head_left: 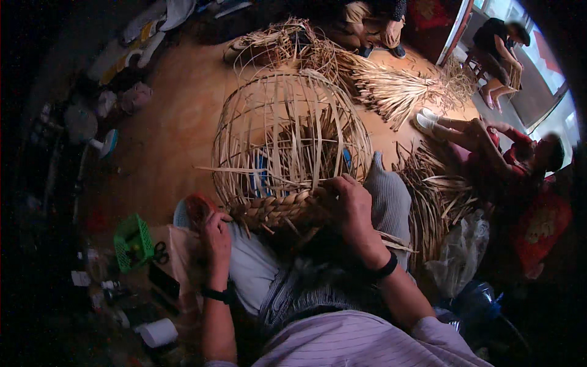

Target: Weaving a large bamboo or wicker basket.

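A tall openwork basket frame of pale, flat woven strips stands before my knees, with a thick braided rim along its near edge. My right hand is closed at the right end of this braid, thumb and fingers pinched on its strands. Beyond the braid's left end, close to the basket's near left side, is my left hand. Its fingers are curled together, and whatever they hold is hidden. A loose strip sticks out leftward from the frame. Dark stalks and bits of blue show through the bars.
Bundles of dry straw lie beyond the basket, and darker stalks to the right. A green plastic basket, scissors and a white cup are at left. Several other people sit at the far side and right.
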Motion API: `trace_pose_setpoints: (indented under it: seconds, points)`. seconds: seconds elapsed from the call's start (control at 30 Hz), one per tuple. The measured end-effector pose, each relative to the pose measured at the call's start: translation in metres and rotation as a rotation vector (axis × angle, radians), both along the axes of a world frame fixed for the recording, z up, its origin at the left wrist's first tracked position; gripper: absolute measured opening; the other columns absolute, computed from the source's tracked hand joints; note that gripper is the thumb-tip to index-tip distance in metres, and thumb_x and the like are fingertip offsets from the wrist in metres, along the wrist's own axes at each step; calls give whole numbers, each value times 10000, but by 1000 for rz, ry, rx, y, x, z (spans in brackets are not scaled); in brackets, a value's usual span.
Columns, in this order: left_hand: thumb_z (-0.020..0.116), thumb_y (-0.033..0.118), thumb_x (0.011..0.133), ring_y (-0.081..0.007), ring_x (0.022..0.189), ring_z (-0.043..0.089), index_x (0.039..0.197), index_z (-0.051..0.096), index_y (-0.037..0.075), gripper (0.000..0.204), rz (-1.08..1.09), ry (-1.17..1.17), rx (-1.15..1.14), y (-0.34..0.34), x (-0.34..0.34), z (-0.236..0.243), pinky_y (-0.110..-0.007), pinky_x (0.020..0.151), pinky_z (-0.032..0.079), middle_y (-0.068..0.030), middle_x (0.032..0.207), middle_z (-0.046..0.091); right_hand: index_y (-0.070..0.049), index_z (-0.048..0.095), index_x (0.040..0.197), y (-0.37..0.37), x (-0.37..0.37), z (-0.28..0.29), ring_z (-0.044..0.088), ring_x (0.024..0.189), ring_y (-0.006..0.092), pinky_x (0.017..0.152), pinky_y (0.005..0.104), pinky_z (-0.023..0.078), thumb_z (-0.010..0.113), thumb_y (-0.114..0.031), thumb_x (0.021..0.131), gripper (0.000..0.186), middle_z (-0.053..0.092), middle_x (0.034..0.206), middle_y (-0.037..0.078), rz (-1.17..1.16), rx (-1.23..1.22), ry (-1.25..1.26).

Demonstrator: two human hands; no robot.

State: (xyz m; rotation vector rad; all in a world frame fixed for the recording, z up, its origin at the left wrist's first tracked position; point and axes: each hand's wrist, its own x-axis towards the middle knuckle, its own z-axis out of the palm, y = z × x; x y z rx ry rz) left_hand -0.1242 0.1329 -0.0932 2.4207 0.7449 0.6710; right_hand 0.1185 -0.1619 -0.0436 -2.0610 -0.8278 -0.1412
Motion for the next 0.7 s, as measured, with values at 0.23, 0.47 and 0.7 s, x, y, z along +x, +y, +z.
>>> trace_pose_setpoints:
  seconds: [0.23, 0.47, 0.7]
  points:
    - [526, -17, 900, -409, 982, 676, 885, 677, 16, 156, 35, -90, 133, 5, 2, -8, -470, 895, 529, -191, 945, 691, -16, 682, 1166, -3, -3, -18, 691, 1015, 445, 874, 491, 560, 820, -161, 871, 358, 698, 1089, 205, -17, 55, 135]
    - [530, -10, 915, -397, 988, 686, 910, 690, 11, 162, 75, -83, 71, -14, 7, 5, -460, 892, 537, -183, 966, 700, -40, 664, 1133, -15, -24, 11, 693, 988, 445, 829, 483, 566, 838, -183, 859, 356, 647, 1052, 179, 58, 109, 212]
    - [549, -7, 904, -404, 936, 700, 912, 714, 26, 169, 115, -66, 104, -12, 5, 0, -460, 853, 550, -186, 935, 719, -58, 594, 1099, -11, -1, 17, 682, 947, 443, 723, 483, 546, 792, -125, 834, 337, 640, 1025, 188, 79, -48, 5]
